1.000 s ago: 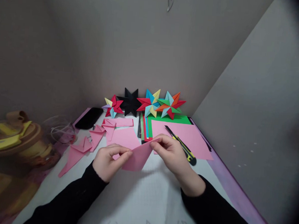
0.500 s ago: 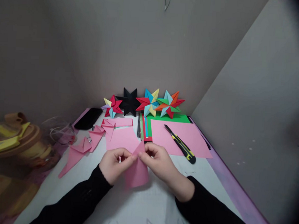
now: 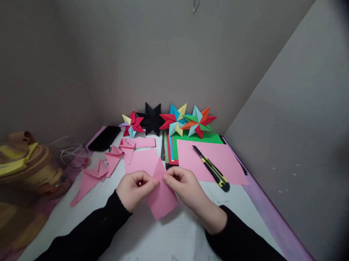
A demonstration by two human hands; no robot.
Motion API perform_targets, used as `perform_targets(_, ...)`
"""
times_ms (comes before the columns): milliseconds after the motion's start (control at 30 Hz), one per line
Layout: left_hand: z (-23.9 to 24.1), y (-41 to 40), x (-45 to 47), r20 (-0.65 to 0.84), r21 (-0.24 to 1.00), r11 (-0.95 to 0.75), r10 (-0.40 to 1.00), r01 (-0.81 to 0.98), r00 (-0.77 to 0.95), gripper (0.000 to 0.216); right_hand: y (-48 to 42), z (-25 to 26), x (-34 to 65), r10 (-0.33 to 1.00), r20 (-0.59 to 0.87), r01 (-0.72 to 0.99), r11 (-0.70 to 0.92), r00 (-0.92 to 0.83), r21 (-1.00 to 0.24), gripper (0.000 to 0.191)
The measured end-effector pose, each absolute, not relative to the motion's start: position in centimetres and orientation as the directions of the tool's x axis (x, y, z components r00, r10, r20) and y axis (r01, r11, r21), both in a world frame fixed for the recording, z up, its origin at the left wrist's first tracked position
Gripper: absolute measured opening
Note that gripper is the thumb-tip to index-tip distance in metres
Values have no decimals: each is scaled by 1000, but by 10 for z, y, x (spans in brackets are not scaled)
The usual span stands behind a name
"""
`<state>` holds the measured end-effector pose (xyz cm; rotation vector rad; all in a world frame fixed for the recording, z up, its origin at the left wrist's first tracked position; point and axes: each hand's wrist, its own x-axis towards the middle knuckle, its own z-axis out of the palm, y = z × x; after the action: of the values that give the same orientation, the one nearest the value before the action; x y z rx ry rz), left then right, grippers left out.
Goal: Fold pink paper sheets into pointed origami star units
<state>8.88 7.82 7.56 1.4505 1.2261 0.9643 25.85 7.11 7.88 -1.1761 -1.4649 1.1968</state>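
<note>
A folded pink paper [image 3: 162,197] is held above the white table [image 3: 167,240], one corner pointing up and one down. My left hand [image 3: 134,189] pinches its left edge and my right hand [image 3: 183,186] pinches it on the right near the top corner. Both hands are closed on the paper, fingertips almost touching. Behind the hands lies a flat pink square sheet [image 3: 141,160].
Folded pink pieces [image 3: 101,169] lie to the left. A yellow-black utility knife [image 3: 212,169] rests on a large pink sheet [image 3: 220,157] over a coloured paper stack [image 3: 170,150]. Several paper stars [image 3: 175,120] lean on the back wall. A black case [image 3: 104,138] and tape rolls [image 3: 21,164] sit left.
The pink paper was turned from a wide flat hold to a diamond with a corner up. My hands came closer together at its upper part.
</note>
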Motion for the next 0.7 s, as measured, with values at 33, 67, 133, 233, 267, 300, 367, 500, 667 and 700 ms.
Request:
perform_targets(33, 74, 80, 89, -28, 973, -21, 978, 228, 206, 30, 71, 78, 258, 984, 65, 141, 89, -165, -986, 19)
perform_targets(67, 73, 81, 89, -34, 970, -24, 971, 240, 236, 29, 71, 76, 258, 982, 60, 160, 89, -180, -983, 19)
perform_targets(133, 71, 83, 88, -33, 969, -40, 958, 244, 284, 30, 69, 74, 256, 970, 40, 216, 94, -240, -972, 18)
perform_targets(233, 71, 86, 86, -6, 981, -50, 958, 188, 286, 33, 67, 73, 253, 950, 13, 272, 103, -312, -957, 18)
perform_targets(267, 71, 87, 83, 5, 986, -48, 967, 161, 255, 34, 67, 73, 253, 949, 7, 275, 98, -314, -956, 18)
perform_targets(300, 73, 90, 80, 14, 990, -43, 978, 134, 210, 36, 67, 74, 253, 950, -1, 273, 88, -311, -958, 17)
perform_targets(367, 76, 98, 70, 18, 997, -26, 995, 75, 97, 37, 68, 77, 256, 954, -4, 263, 78, -300, -962, 16)
perform_targets(500, 81, 118, 46, -33, 997, 30, 999, -71, -40, 33, 76, 83, 270, 965, 10, 245, 77, -263, -967, 15)
perform_targets(667, 70, 124, 47, -129, 980, 108, 985, -169, -116, 37, 83, 80, 278, 990, 111, 227, 129, -91, -965, 13)
perform_targets(700, 66, 121, 52, -149, 979, 134, 985, -157, -91, 39, 83, 78, 276, 988, 145, 233, 155, -62, -960, 11)
